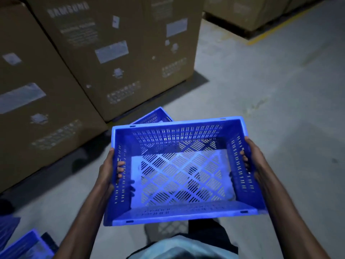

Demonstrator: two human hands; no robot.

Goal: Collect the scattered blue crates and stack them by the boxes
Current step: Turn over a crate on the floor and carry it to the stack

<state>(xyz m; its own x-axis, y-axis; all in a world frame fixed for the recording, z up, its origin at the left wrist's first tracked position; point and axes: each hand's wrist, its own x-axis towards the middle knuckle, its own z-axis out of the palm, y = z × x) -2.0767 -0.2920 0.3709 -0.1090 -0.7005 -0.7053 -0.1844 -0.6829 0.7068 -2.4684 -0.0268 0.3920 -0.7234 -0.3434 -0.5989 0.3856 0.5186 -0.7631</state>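
Observation:
I hold an empty blue slotted crate level in front of me, above the floor. My left hand grips its left wall, fingers through the handle slot. My right hand grips its right wall the same way. Beyond the held crate, a second blue crate lies on the floor at the foot of the tall cardboard boxes; only its far corner shows. Another blue crate sits at the bottom left edge, partly cut off.
Large brown cardboard boxes with labels fill the left and top. More boxes on a pallet stand at the top right behind a yellow floor line. Grey concrete floor stretches to the right. My legs show below the crate.

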